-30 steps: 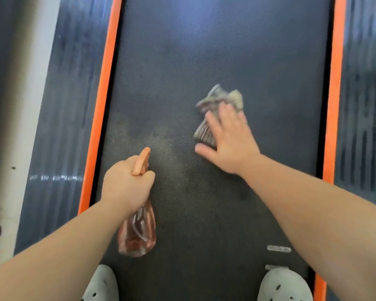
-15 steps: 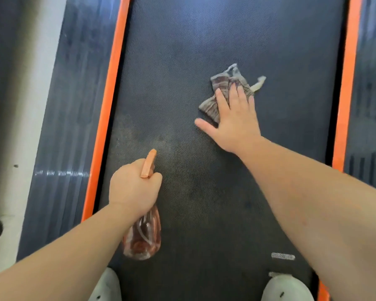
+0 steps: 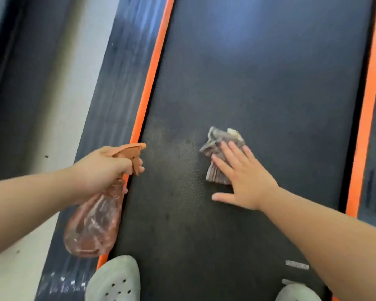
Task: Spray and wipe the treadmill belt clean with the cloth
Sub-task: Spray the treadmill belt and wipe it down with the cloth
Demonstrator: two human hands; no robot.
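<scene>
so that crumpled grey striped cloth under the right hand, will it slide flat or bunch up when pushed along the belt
Probably floppy: the crumpled grey striped cloth lies in folds ahead of the right hand. It likely bunches when pushed, since the black textured treadmill belt looks grippy. It seems light: thin fabric, held down by a flat hand.

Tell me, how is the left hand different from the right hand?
The left hand curls round the bottle; the right hand lies flat, fingers straight, on the cloth. The left hand is by the orange edge on the left; the right hand presses down in the middle of the belt. The left hand holds something to spray with, the right hand something to wipe with. Both are bare and reach forward.
</scene>
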